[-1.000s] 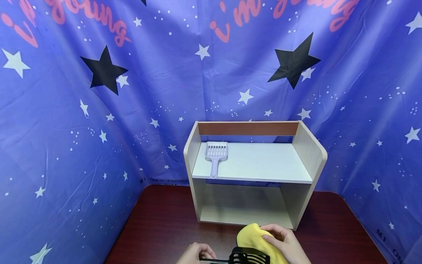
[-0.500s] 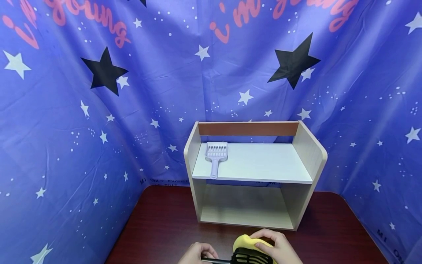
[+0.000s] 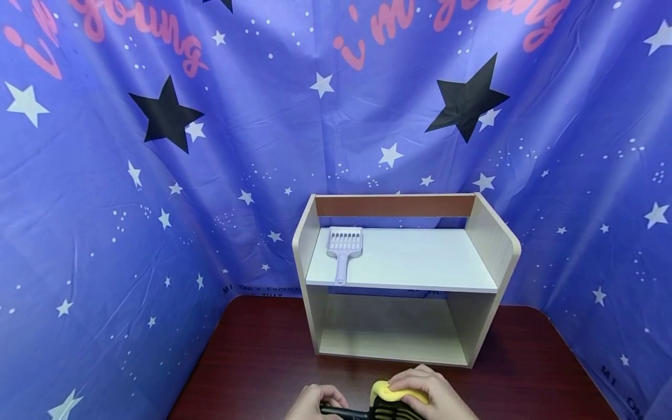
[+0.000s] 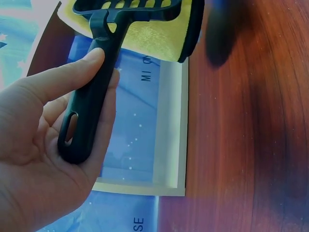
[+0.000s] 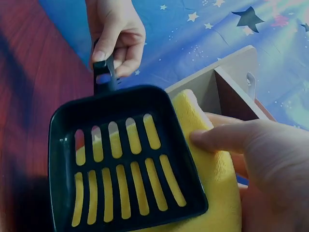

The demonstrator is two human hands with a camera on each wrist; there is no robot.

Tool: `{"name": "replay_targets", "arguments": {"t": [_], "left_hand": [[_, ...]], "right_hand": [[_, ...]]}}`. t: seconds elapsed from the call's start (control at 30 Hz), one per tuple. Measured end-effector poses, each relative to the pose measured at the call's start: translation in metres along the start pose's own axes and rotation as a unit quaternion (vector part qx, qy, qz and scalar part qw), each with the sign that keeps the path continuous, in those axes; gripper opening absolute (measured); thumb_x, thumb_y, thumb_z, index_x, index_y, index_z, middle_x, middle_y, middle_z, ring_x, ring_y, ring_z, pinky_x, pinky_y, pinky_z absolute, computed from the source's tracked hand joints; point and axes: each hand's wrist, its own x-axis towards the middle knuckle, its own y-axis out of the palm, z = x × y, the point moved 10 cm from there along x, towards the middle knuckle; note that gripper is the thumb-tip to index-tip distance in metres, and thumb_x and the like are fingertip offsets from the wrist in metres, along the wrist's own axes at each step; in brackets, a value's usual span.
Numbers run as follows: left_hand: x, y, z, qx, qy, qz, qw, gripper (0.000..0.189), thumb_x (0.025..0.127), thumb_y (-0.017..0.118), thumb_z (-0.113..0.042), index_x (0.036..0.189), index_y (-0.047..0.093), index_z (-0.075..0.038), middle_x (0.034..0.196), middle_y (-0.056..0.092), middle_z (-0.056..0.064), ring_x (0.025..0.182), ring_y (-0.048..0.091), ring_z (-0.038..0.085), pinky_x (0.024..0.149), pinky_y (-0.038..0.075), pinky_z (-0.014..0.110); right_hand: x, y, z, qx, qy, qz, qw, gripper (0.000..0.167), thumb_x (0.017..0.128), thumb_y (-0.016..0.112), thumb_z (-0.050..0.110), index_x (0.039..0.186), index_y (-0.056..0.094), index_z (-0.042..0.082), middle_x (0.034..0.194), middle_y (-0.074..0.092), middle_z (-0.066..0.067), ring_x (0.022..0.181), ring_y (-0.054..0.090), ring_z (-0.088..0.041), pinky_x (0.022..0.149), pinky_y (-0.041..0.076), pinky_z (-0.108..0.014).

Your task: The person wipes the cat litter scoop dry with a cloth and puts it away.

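Observation:
A black slotted litter scoop [image 5: 58, 159] is in my left hand [image 3: 312, 402], at the bottom of the head view. My left thumb and fingers grip its handle [image 4: 94, 106], the hanging hole near the palm. My right hand [image 3: 441, 396] holds a yellow cloth [image 5: 219, 193] with a dark edge, thumb on the near side. The cloth lies against the underside of the scoop's head, and yellow shows through most of the slots in the right wrist view. Part of the scoop's head is cut off by the head view's lower edge.
A small two-level wooden shelf [image 3: 409, 256] stands on the dark red table [image 3: 252, 356] just beyond my hands. A pale lilac litter scoop [image 3: 343, 251] lies on its upper board at the left. Blue star-printed curtains [image 3: 252, 116] enclose the table.
My right hand has moved down and left with the yellow cloth, which now sits closer behind the black scoop and shows less. My left hand keeps its grip, almost in place.

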Motion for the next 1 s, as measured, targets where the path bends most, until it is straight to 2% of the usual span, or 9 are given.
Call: {"name": "replay_targets", "arguments": {"t": [0.1,0.23,0.5,0.67,0.83,1.0], "left_hand": [[0.0,-0.001,-0.002,0.011,0.015,-0.004,0.9998,0.016,0.074,0.079,0.004,0.088,0.073,-0.004,0.076,0.075,0.01,0.067,0.063,-0.004,0.064,0.048,0.015],[-0.001,-0.003,-0.003,0.005,0.023,-0.006,0.9997,0.015,0.076,0.079,0.002,0.089,0.073,-0.004,0.078,0.076,0.009,0.068,0.062,-0.007,0.064,0.05,0.015],[-0.002,-0.008,-0.006,0.001,0.043,-0.016,0.999,0.018,0.075,0.081,-0.001,0.091,0.073,-0.004,0.077,0.075,0.012,0.069,0.062,-0.005,0.062,0.049,0.016],[-0.004,-0.012,-0.008,0.005,0.057,-0.023,0.9981,0.019,0.074,0.08,-0.001,0.091,0.073,-0.005,0.076,0.073,0.013,0.069,0.058,-0.009,0.062,0.048,0.015],[-0.005,-0.015,-0.006,0.01,0.051,-0.03,0.9982,0.02,0.073,0.079,-0.001,0.091,0.073,-0.006,0.075,0.072,0.012,0.068,0.056,-0.011,0.061,0.048,0.015],[-0.005,-0.02,-0.004,0.011,0.038,-0.039,0.9985,0.019,0.073,0.08,-0.002,0.091,0.072,-0.007,0.076,0.073,0.01,0.069,0.056,-0.01,0.062,0.048,0.016]], "right_hand": [[0.001,-0.004,0.004,-0.009,-0.019,-0.003,0.9998,0.038,0.077,0.077,-0.002,0.107,0.074,0.021,0.104,0.075,0.0,0.094,0.061,-0.009,0.077,0.047,-0.02],[0.001,-0.007,0.006,0.004,-0.031,-0.004,0.9995,0.043,0.073,0.077,-0.007,0.108,0.074,0.019,0.105,0.074,-0.003,0.095,0.061,-0.01,0.078,0.047,-0.018],[-0.003,-0.011,0.001,0.027,-0.005,-0.008,0.9996,0.046,0.074,0.076,-0.009,0.108,0.074,0.021,0.108,0.073,-0.002,0.098,0.062,-0.009,0.082,0.047,-0.014],[-0.006,-0.015,0.0,0.033,-0.014,-0.017,0.9992,0.049,0.072,0.074,-0.013,0.108,0.074,0.02,0.108,0.073,-0.003,0.098,0.062,-0.01,0.084,0.045,-0.011],[-0.008,-0.018,-0.001,0.041,-0.019,-0.024,0.9987,0.05,0.072,0.073,-0.015,0.108,0.074,0.019,0.108,0.073,-0.003,0.098,0.062,-0.01,0.084,0.045,-0.011],[-0.011,-0.019,-0.005,0.048,0.0,-0.025,0.9985,0.049,0.073,0.073,-0.015,0.107,0.074,0.019,0.108,0.073,-0.004,0.099,0.062,-0.01,0.082,0.046,-0.011]]}}
